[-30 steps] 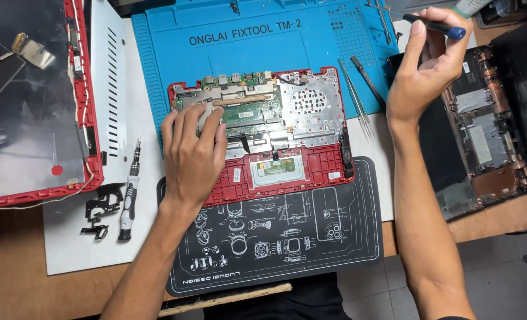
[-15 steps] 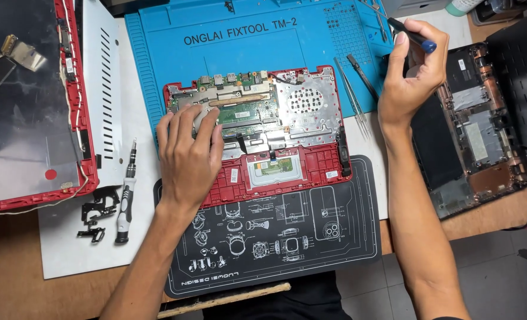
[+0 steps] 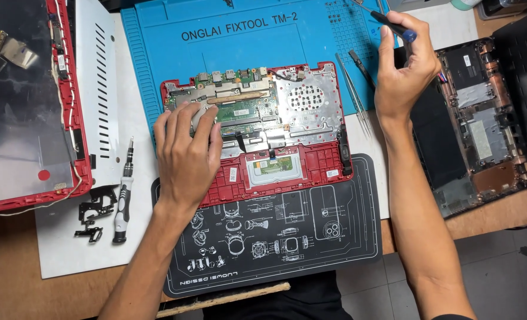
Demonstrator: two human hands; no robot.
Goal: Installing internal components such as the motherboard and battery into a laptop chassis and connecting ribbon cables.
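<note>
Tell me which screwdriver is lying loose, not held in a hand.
The white-handled screwdriver on the white sheet, beside the left hand. The blue-capped screwdriver is in the right hand.

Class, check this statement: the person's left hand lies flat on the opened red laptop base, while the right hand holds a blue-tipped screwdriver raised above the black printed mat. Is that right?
Not quite. The head view shows the left hand flat on the opened red laptop base, but the right hand raises the blue-tipped screwdriver above the blue silicone work mat, not the black printed one.

The opened red laptop base (image 3: 287, 142) lies in the middle, on the blue rubber mat (image 3: 157, 65) and black printed mat (image 3: 275, 237). The grey-handled screwdriver (image 3: 122, 201) lies at nine o'clock, the thin metal tweezers (image 3: 353, 98) at two o'clock.
</note>
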